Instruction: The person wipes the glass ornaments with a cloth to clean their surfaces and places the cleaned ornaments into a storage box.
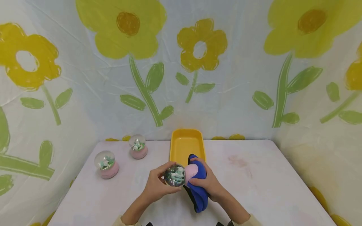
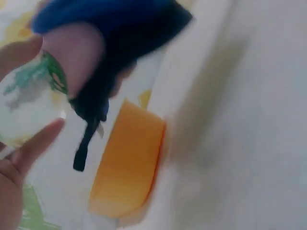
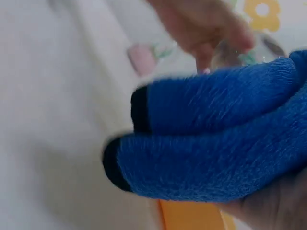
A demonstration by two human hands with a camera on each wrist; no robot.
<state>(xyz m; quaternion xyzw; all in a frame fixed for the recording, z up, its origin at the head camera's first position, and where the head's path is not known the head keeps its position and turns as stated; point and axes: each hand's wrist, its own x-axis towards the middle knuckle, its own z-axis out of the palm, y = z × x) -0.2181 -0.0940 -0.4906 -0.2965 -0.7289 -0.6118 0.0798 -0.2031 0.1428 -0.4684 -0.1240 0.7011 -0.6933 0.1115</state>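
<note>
A snow globe (image 1: 174,176) is held up above the table just on the near side of the yellow tray (image 1: 186,142), tipped on its side so that its clear dome points left and its pink base (image 1: 191,171) points right. Inside the dome are white and mint-green figures with glittering specks. The left hand (image 1: 156,182) holds the dome, thumb on the near side and fingers on the far side. The right hand (image 1: 210,183) grips a blue cloth (image 1: 200,197) around the pink base, its thumb pressing near the cloth's edge. The cloth is plush, with black trim; it hangs down on the near side of the tray, while its top edge overlaps the tray's near right part in the head view. The two hands are close together, with the globe between them.

To the left of the tray stand two more snow globes with pink bases: one (image 1: 138,147) near it, the other (image 1: 106,164) farther left and closer to the person. The pale table (image 1: 254,175) stretches to both sides of the tray, and behind the tray rises a light backdrop (image 1: 234,103) printed with yellow flowers and green stems. Cream sleeves (image 1: 249,221) show at the forearms.
</note>
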